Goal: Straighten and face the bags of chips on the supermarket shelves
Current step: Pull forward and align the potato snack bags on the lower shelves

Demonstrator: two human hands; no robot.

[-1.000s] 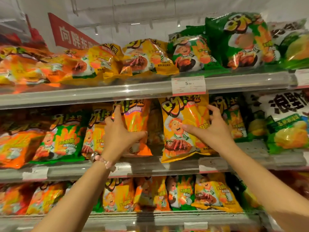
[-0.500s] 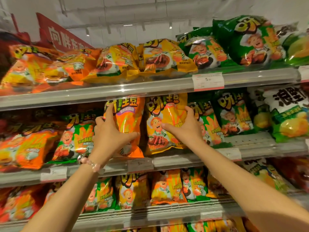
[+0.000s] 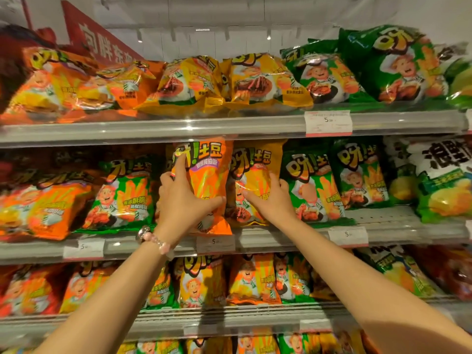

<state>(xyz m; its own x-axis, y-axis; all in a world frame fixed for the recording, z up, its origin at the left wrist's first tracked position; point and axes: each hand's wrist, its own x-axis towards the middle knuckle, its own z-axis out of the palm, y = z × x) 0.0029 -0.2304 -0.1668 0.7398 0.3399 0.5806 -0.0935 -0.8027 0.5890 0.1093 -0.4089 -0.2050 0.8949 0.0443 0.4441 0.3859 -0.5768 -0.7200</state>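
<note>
Red sign (image 3: 102, 44), price tags (image 3: 328, 123)

One head-worn wide-angle view only — facing the shelves (image 3: 229, 129) square on and close, within arm's reach, tilted slightly upward. Middle shelf edge across mid-frame, top shelf edge above it, two lower shelf edges below — forearms entering from both bottom corners. Bowed at the margins.

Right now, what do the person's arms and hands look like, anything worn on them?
Both forearms are bare, with no sleeves in view. The left hand has a beaded bracelet at the wrist: pale pink, rounded beads with a shiny silvery round piece at one end. The right hand shows no bracelet or watch at its wrist. No rings or gloves can be made out on either hand.
</note>
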